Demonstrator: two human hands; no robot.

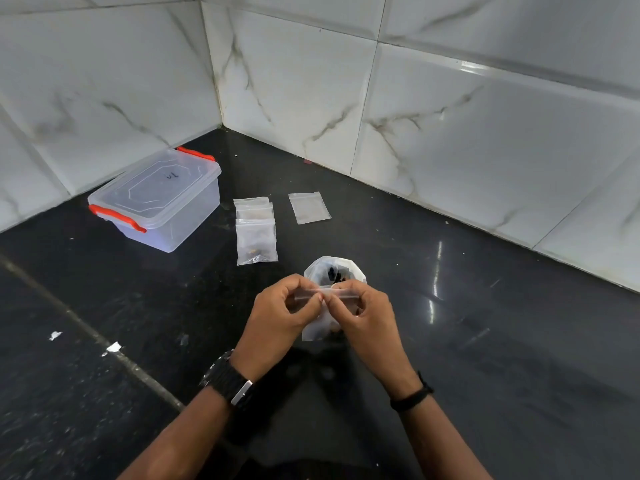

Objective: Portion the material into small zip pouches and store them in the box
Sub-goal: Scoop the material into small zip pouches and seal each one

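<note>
Two hands meet at centre over the black counter, w/ white marble-look wall tiles behind. Largest item: clear lidded box, orange clips, lid on, far left by the wall, well apart from both hands. Next, an open clear bag w/ dark material inside, standing just beyond the fingertips. Then a stack of filled zip pouches between box and bag, and one flat pouch beside the stack to the right. Smallest: the pouch being worked, hanging below the hands, dark bits at its bottom. Left hand, fingers curled, pinches the zip strip at its left part; right hand curled too, pinching the strip's right part. Thumbs nearly touching mid-strip. Watch on left wrist, dark band on right.
</note>
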